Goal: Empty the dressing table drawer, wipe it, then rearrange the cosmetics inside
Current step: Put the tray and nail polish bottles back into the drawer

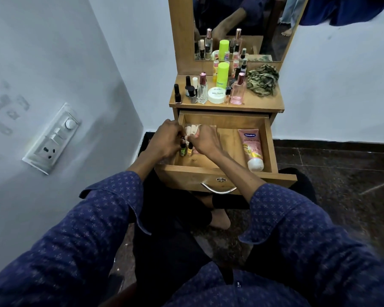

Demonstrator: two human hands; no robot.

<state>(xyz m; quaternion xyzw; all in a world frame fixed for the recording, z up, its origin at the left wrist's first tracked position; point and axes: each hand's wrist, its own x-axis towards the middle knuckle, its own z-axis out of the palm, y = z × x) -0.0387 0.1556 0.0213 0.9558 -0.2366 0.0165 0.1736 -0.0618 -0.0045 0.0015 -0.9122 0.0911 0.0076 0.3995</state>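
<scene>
The wooden bench (pixel 259 105) carries bottles and a cloth (pixel 262 80) at its back right corner. Below it the drawer (pixel 222 172) is pulled out. A pink tube (pixel 252 148) lies along the drawer's right side. At the left side, the left hand (pixel 165 139) pinches a green bottle (pixel 183 150). The right hand (pixel 205 140) has its grip curled round a yellow bottle (pixel 190 150) just beside it.

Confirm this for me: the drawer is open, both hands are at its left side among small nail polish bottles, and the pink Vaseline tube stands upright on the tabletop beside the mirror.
One thing is wrong. The head view shows the pink Vaseline tube lying flat inside the open drawer, at its right side, not upright on the tabletop. The rest holds: the left hand and right hand are at the drawer's left side among small nail polish bottles.
</scene>
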